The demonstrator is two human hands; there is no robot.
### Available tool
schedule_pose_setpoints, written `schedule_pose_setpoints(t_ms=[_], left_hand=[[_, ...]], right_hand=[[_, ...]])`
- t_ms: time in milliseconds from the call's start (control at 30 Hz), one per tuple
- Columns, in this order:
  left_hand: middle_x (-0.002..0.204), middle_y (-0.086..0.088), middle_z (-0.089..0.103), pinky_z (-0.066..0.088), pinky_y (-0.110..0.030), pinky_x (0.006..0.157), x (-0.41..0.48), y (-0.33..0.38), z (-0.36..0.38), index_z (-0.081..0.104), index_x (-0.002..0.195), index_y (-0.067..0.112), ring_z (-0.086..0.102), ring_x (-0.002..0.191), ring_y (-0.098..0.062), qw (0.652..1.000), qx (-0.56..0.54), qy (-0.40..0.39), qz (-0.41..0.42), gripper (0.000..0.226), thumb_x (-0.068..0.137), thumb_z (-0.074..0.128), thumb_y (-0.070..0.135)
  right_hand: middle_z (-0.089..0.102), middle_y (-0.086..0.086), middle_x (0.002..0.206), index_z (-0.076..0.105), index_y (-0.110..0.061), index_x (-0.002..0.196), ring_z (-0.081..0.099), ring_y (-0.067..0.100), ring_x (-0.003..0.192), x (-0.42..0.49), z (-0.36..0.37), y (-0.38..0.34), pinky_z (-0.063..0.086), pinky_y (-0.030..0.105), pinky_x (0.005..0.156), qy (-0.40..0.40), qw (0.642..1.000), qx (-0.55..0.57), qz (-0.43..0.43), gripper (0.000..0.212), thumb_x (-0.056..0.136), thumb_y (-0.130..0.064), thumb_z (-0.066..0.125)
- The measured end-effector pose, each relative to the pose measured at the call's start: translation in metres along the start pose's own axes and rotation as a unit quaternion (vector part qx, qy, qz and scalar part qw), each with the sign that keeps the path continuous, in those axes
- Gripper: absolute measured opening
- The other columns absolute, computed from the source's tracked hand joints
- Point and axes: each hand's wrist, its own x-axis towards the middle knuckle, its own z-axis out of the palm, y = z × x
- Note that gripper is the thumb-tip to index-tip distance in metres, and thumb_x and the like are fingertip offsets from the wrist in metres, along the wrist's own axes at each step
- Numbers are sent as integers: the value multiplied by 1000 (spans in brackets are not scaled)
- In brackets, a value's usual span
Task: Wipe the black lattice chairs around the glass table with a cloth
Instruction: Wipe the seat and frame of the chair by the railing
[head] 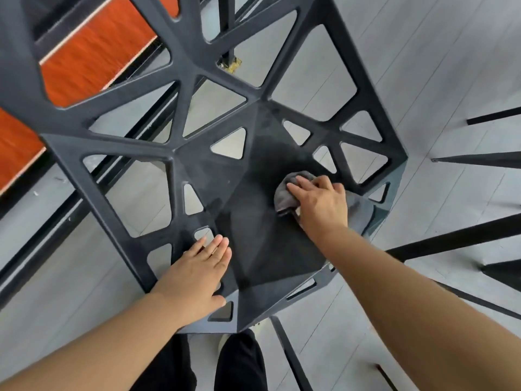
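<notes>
Right hand (318, 204) lies flat on the bunched cloth (286, 197), pressing it onto the chair (248, 221) seat at centre right of the frame. Left hand (194, 275) rests open on the lower-left edge, so the seat's dark middle lies left of the cloth, between both hands.

A person's right hand (318, 201) presses a grey cloth (284, 203) onto the seat of a black lattice chair (248, 179) at 3 o'clock; the left hand (194, 275) rests flat at 7 o'clock, grey plank floor (451, 66) beneath.
</notes>
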Motion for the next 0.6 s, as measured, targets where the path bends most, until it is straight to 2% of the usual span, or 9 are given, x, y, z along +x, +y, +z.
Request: schedule_pose_setpoints(t_ms=[100, 200, 367, 433, 500, 533, 600], left_hand=[[156, -9, -20, -21, -35, 109, 0, 0, 1, -12, 148, 8, -31, 133, -17, 1000, -1, 2, -2, 84, 94, 33, 55], [156, -10, -18, -18, -36, 112, -2, 0, -2, -10, 149, 7, -23, 142, -21, 1000, 7, -7, -2, 84, 94, 33, 55], [158, -11, -13, -18, -37, 111, -3, -3, -7, -6, 150, 7, -17, 144, -23, 1000, 26, -15, 6, 81, 95, 35, 51], [159, -9, -9, -13, -38, 114, -3, -7, -15, -2, 150, 9, -11, 146, -22, 999, 39, -28, 16, 72, 98, 34, 42], [159, -9, 8, -6, -42, 117, -2, -16, -32, 13, 150, 11, 3, 146, -23, 997, 77, -14, 19, 62, 98, 38, 34], [157, -10, 16, -3, -43, 116, -2, -23, -39, 21, 148, 10, 10, 145, -24, 995, 102, 2, 7, 58, 98, 40, 31], [153, -13, 26, 0, -44, 117, -8, -41, -53, 29, 145, 6, 16, 144, -27, 988, 147, 17, -34, 53, 98, 38, 28]], right_hand=[[58, -12, 123, 59, -33, 120, 43, 26, 114, 36, -14, 9, 33, 39, 88, -29, 998, 3, 57, 33, 87, -33, 58], [53, -10, 128, 55, -31, 125, 38, 29, 118, 22, -13, -18, 31, 40, 88, -22, 991, 69, 110, 38, 88, -21, 53], [61, -5, 126, 66, -32, 114, 54, 33, 106, -51, 10, -74, 41, 40, 79, -2, 995, 95, -18, 54, 61, -27, 75], [63, -5, 124, 67, -34, 114, 57, 31, 103, -60, 9, -76, 43, 39, 77, -7, 992, 105, -66, 54, 61, -28, 74], [63, -6, 123, 67, -34, 113, 58, 30, 97, -48, 5, -60, 45, 37, 75, -3, 986, 86, -144, 48, 65, -28, 67], [63, -6, 122, 67, -33, 113, 59, 30, 96, -32, 5, -47, 45, 37, 74, 7, 984, 72, -162, 46, 67, -26, 62], [64, -3, 120, 69, -28, 110, 59, 34, 95, 9, 2, -22, 46, 39, 75, 39, 991, 73, -108, 45, 67, -20, 62]])
